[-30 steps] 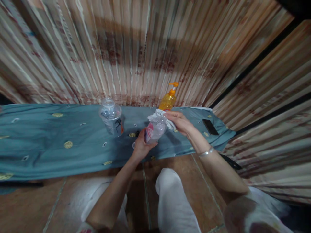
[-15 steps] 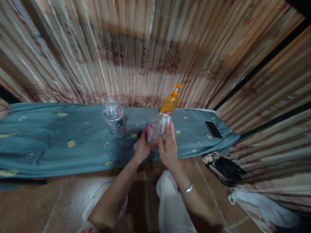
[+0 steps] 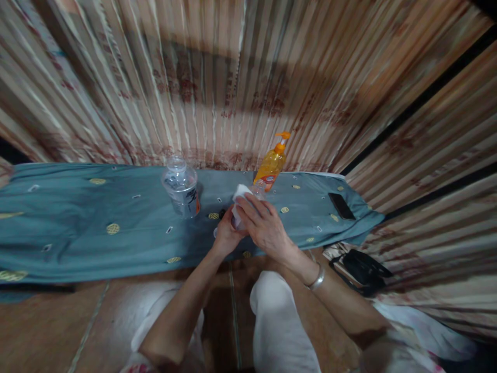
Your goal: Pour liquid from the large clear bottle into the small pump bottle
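Note:
My left hand (image 3: 224, 237) grips the lower part of a small clear plastic bottle (image 3: 257, 189) that is mostly hidden behind my hands. My right hand (image 3: 263, 226) is wrapped over the bottle's side with a white cloth (image 3: 239, 193) pressed against it; a corner of the cloth sticks out above my fingers. A silver bangle sits on my right wrist. Both hands hover over the front part of a low surface covered with a teal cloth (image 3: 97, 223).
A larger clear bottle (image 3: 180, 187) stands on the teal cloth left of my hands. An orange pump bottle (image 3: 273, 162) stands at the back, a black phone (image 3: 340, 205) to the right. A black bag (image 3: 363, 269) lies on the floor. A striped curtain hangs behind. My knees are below.
My right hand slid from the bottle's top down over its side, carrying the white cloth with it. The bottle stayed in my left hand.

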`<state>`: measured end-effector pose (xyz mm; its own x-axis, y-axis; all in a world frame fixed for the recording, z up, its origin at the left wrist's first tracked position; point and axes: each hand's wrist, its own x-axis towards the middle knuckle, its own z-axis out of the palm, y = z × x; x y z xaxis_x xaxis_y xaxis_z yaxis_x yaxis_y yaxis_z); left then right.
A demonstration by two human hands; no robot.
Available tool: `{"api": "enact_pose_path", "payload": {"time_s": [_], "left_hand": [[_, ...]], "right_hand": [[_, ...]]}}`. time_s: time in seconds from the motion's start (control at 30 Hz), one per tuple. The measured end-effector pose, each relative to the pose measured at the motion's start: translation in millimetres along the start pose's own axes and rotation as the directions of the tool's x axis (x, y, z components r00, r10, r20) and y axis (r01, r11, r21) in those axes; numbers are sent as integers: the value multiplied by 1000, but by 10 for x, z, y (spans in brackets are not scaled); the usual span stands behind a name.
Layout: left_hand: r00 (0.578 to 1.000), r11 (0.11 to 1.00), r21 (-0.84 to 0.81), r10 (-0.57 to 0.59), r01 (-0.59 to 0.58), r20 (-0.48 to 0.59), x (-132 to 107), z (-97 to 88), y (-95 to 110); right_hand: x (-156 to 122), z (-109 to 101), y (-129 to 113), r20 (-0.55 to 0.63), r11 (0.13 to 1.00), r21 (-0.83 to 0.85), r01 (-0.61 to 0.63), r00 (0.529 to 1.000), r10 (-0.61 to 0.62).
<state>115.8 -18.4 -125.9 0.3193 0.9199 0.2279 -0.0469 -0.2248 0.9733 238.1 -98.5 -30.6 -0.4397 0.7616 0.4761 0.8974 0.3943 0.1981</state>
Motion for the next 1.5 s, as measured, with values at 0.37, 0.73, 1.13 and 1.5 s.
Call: {"api": "enact_pose_path", "payload": {"time_s": [0.37, 0.73, 1.13, 1.5], "left_hand": [[998, 986, 155, 52, -55, 22, -6, -58, -76], [997, 980, 184, 75, -74, -2, 4, -94, -23], [996, 986, 167, 37, -24, -80, 78, -175, 75], [973, 985, 174, 43, -3, -227, 124, -458, 120]], "right_hand": [[780, -524, 373, 475, 991, -1, -130, 872, 115], [580, -58, 995, 690, -154, 695, -702, 590, 420], [106, 275, 67, 446, -366, 895, -256, 493, 747], [-410, 687, 188, 312, 52, 799, -599, 488, 815]]}}
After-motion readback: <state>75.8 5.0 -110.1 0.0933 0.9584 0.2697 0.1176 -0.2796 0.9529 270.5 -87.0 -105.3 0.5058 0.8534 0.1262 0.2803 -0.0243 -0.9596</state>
